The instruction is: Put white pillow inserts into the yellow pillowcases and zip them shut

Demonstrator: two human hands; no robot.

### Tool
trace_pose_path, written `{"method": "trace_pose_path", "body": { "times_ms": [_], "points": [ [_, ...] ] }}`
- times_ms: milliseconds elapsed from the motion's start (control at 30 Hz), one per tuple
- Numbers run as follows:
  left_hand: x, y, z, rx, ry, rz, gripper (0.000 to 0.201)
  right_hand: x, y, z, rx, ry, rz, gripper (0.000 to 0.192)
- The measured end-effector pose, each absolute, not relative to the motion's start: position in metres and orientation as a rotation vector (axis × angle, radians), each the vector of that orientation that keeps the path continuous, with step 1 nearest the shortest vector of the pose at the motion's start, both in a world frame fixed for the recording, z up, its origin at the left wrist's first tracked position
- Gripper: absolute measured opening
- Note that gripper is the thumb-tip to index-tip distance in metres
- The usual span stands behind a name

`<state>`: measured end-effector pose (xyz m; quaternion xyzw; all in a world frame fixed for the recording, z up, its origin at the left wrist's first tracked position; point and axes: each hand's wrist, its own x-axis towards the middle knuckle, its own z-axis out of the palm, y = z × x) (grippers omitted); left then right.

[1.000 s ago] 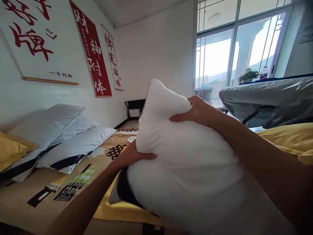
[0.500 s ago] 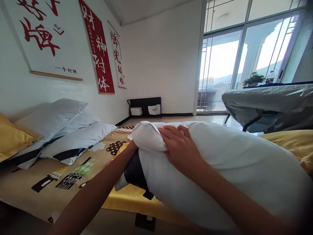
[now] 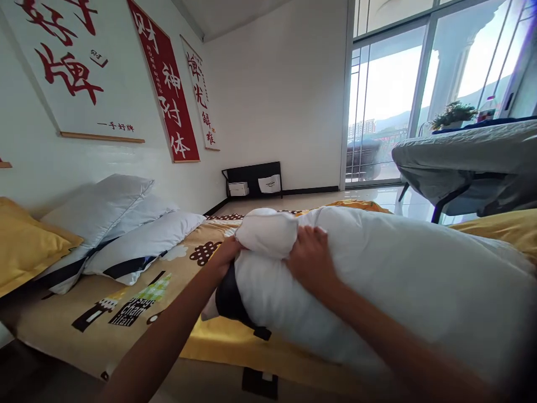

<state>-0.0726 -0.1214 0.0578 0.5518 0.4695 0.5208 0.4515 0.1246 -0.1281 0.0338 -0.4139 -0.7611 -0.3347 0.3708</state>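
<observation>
The right hand (image 3: 310,260) lies on top of the white pillow insert (image 3: 377,280), fingers closed around a bunched corner (image 3: 268,230) of its filling. The left hand (image 3: 226,257) sits at the far-left end of the insert, its grip closed on the edge of a dark and white pillowcase (image 3: 229,299) that shows just under that end. The insert rests lengthwise on the bed (image 3: 126,330), across the yellow patterned sheet.

As a judgement of progress: the pillowcase covers only a small part of the near-left end, while almost the whole insert remains bare, so the work with case and insert appears far from complete. Whether the case goes on or comes off cannot be told.

Farther along the bed, two white pillows (image 3: 126,224) lean against the wall beside a yellow pillow (image 3: 29,246). Beyond, red and white banners (image 3: 165,84) hang on the wall, and a covered table (image 3: 461,162) stands by the window (image 3: 386,101).
</observation>
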Motion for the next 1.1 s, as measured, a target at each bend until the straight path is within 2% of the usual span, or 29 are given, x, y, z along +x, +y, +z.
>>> {"method": "trace_pose_path", "body": {
  "times_ms": [133, 200, 233, 300, 433, 567, 667, 700, 833, 967, 1033, 1100],
  "points": [
    [-0.122, -0.145, 0.044, 1.666, 1.135, 1.131, 0.075, 0.154, -0.096, 0.052, -1.111, -1.801, -0.678, 0.016],
    [-0.147, -0.155, 0.032, 1.773, 1.153, 0.996, 0.084, 0.161, -0.090, 0.060, -1.110, -1.753, -0.629, 0.018],
    [-0.155, -0.160, 0.026, 1.772, 1.170, 0.917, 0.081, 0.162, -0.089, 0.063, -1.112, -1.729, -0.621, 0.018],
    [-0.158, -0.167, 0.014, 1.683, 1.211, 0.828, 0.063, 0.159, -0.090, 0.065, -1.112, -1.710, -0.638, 0.018],
    [-0.113, -0.174, 0.007, 1.456, 1.257, 1.091, 0.039, 0.141, -0.092, 0.055, -1.073, -1.816, -0.776, 0.017],
    [-0.059, -0.171, 0.019, 1.228, 1.134, 1.370, 0.036, 0.129, -0.099, 0.041, -1.006, -1.888, -0.809, 0.017],
    [-0.044, -0.165, 0.024, 1.101, 1.045, 1.440, 0.037, 0.125, -0.113, 0.040, -1.005, -1.926, -0.623, 0.007],
    [-0.043, -0.163, 0.025, 1.076, 1.037, 1.451, 0.037, 0.123, -0.119, 0.040, -1.008, -1.951, -0.529, 0.011],
    [-0.048, -0.161, 0.026, 1.037, 1.030, 1.428, 0.032, 0.112, -0.140, 0.030, -0.985, -2.055, -0.255, 0.054],
    [-0.053, -0.159, 0.035, 1.051, 1.044, 1.259, 0.026, 0.100, -0.144, 0.007, -1.006, -2.153, -0.291, 0.092],
    [-0.054, -0.156, 0.041, 1.069, 1.076, 1.213, 0.023, 0.096, -0.142, -0.002, -1.076, -2.173, -0.346, 0.091],
    [-0.053, -0.152, 0.047, 1.138, 1.149, 1.246, 0.021, 0.092, -0.139, -0.005, -1.146, -2.164, -0.386, 0.075]
  ]
}}
